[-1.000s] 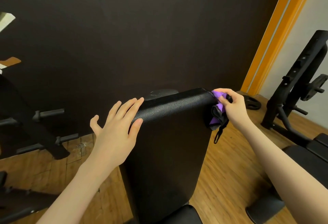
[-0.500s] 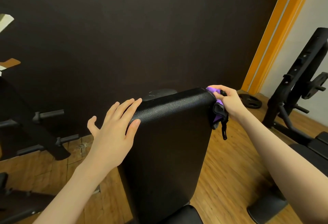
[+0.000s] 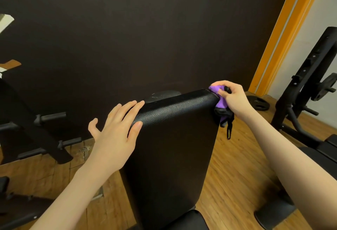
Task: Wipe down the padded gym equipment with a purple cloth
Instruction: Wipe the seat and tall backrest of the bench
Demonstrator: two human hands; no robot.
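While bunching the cloth (image 3: 219,100), right hand (image 3: 232,98): fingers curling round it, pressing it onto the pad's top right corner
Cloth: purple with dark parts, touching the pad's right edge; black loop hanging down below the hand
Left hand (image 3: 116,133): lying flat, fingers straight, gripping nothing; fingertips resting on the pad's top left corner, thumb sticking out to the left
Pad (image 3: 175,147): black, textured, standing upright, running down to a seat pad (image 3: 189,220) at the bottom edge
Floor (image 3: 235,175): wood planks
Rack (image 3: 306,87): black, standing by the right edge, plate (image 3: 259,103) lying on the floor near it
Wall (image 3: 136,34): dark, standing behind the pad
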